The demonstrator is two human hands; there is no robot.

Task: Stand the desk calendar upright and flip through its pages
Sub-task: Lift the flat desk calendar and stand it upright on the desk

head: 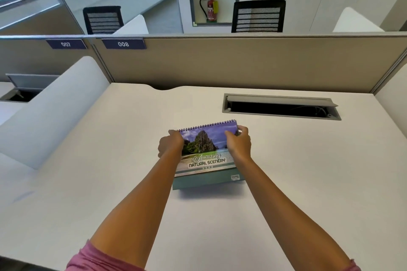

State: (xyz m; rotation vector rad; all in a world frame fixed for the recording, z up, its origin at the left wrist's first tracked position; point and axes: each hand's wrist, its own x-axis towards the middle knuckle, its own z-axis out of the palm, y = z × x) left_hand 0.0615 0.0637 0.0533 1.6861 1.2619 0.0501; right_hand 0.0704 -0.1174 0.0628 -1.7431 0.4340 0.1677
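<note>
Calendar (206, 154) is found near the middle of the white desk (308, 182), cover page facing the wearer, spiral binding at the top and farthest from the camera. The grey-green base rests on the desk at the near edge; the cover leans back at a slope, so the stand appears partly raised, though it cannot be told from this angle whether the rear panel is fully spread.

Left hand (170, 144) is closed on the upper left corner, fingers wrapped behind the binding and hidden. Right hand (239, 142) is closed on the upper right corner, fingertips curled over the top edge onto the cover.

Step in hand is judged to be the standing-up; page turning is not yet begun. For a sound result, the base should be kept flat and pressed to the desk while the top is drawn up evenly at both corners, so the frame is not twisted. The open cable tray (280, 106) behind should be kept well apart from the calendar. Only one page should be pinched when flipping.
</note>
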